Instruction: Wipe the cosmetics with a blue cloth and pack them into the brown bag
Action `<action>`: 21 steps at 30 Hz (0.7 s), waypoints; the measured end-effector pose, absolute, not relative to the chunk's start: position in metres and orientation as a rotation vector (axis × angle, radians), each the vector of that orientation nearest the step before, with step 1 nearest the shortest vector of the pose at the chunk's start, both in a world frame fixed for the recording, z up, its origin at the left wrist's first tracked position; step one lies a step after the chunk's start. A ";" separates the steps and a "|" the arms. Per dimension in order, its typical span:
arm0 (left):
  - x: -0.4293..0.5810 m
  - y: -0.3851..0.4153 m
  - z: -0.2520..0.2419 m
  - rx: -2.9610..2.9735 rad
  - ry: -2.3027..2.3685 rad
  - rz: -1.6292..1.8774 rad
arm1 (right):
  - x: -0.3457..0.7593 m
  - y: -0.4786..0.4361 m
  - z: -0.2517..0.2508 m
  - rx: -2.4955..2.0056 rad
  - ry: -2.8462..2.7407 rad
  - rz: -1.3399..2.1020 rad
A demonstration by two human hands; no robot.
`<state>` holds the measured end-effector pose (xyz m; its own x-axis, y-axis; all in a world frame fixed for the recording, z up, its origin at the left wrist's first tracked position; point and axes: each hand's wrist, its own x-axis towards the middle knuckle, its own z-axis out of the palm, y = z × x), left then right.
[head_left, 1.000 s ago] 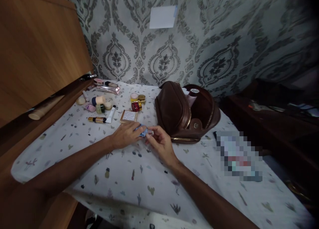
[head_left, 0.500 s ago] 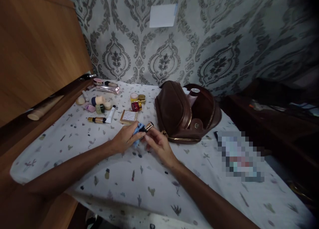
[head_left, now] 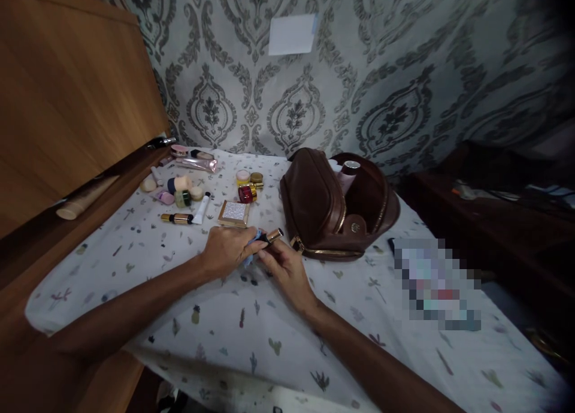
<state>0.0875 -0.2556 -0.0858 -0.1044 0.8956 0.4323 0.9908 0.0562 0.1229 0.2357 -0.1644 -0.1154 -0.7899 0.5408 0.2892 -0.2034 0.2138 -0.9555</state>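
My left hand (head_left: pixel 227 250) is closed on a small blue cloth (head_left: pixel 250 257), which is wrapped against a black-and-gold cosmetic tube (head_left: pixel 272 236). From the right, my right hand (head_left: pixel 287 268) grips the same tube, its fingers curled beneath and partly hidden. The gold end points up and to the right. Just beyond my left hand lies a square compact (head_left: pixel 234 213) with a glittery silver lid. A brown cosmetic bag (head_left: pixel 309 191) stands unzipped to the right of my hands, with a pink bottle (head_left: pixel 349 174) upright inside.
Left of the compact are a white tube (head_left: pixel 202 208), a black-and-gold tube (head_left: pixel 178 219) and several jars. Behind it, a red jar (head_left: pixel 247 193) sits with small pots. A blurred-out flat object (head_left: pixel 435 284) lies at right. A wooden cabinet (head_left: pixel 76 95) borders the left.
The gold end of the tube has shifted slightly to the right and down. Both hands keep their hold on the cloth and tube. The view has tilted a little.
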 end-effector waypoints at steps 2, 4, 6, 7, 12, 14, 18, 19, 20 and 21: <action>0.087 -0.256 -0.085 -1.912 -2.068 -0.541 | 0.234 -0.166 -0.113 -0.294 -1.842 1.684; 0.086 -0.256 -0.083 -1.909 -2.053 -0.544 | 0.233 -0.168 -0.113 -0.290 -1.787 1.731; 0.086 -0.257 -0.082 -1.911 -2.052 -0.603 | 0.232 -0.169 -0.113 -0.294 -1.756 1.747; 0.086 -0.257 -0.082 -1.913 -2.061 -0.655 | 0.232 -0.169 -0.113 -0.295 -1.747 1.741; 0.088 -0.255 -0.084 -1.998 -2.171 -1.070 | 0.233 -0.169 -0.110 -0.318 -1.744 1.742; 0.088 -0.253 -0.086 -1.978 -2.214 -1.306 | 0.234 -0.168 -0.108 -0.349 -1.751 1.739; 0.085 -0.252 -0.085 -1.855 -2.195 -1.657 | 0.237 -0.166 -0.106 -0.417 -1.756 1.798; 0.083 -0.252 -0.084 -1.859 -2.177 -1.695 | 0.238 -0.166 -0.106 -0.439 -1.754 1.853; 0.082 -0.252 -0.083 -1.874 -2.162 -1.725 | 0.239 -0.166 -0.106 -0.461 -1.751 1.913; 0.080 -0.253 -0.082 -1.903 -2.154 -1.752 | 0.240 -0.166 -0.105 -0.481 -1.749 1.966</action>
